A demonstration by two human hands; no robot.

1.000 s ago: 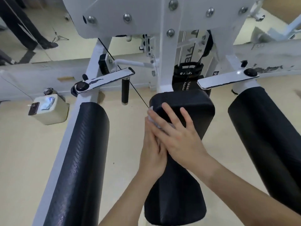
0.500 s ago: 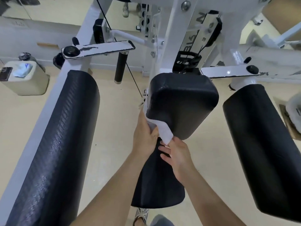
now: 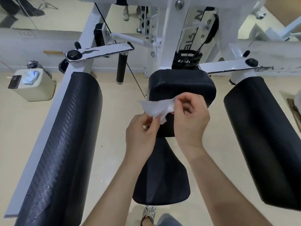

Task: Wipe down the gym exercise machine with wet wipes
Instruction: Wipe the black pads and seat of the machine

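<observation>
A white gym machine frame (image 3: 169, 38) carries black pads. The centre back pad (image 3: 182, 85) stands above the black seat (image 3: 162, 180). A crumpled white wet wipe (image 3: 157, 107) hangs in the air in front of the back pad, stretched between both hands. My left hand (image 3: 141, 136) pinches its lower edge from below. My right hand (image 3: 190, 116) pinches its right end with thumb and fingertips. Long black arm pads lie at the left (image 3: 65, 144) and right (image 3: 263, 137).
A beige canister (image 3: 35, 85) with a phone on top stands on the floor at the left. A thin black cable (image 3: 135, 79) runs down beside the back pad. A black handle (image 3: 121, 69) hangs from the left lever. My shoe (image 3: 148, 212) shows under the seat.
The wipe has come off the back pad's left side. Both hands lifted away from the pad and now hold the wipe between them in the air.
</observation>
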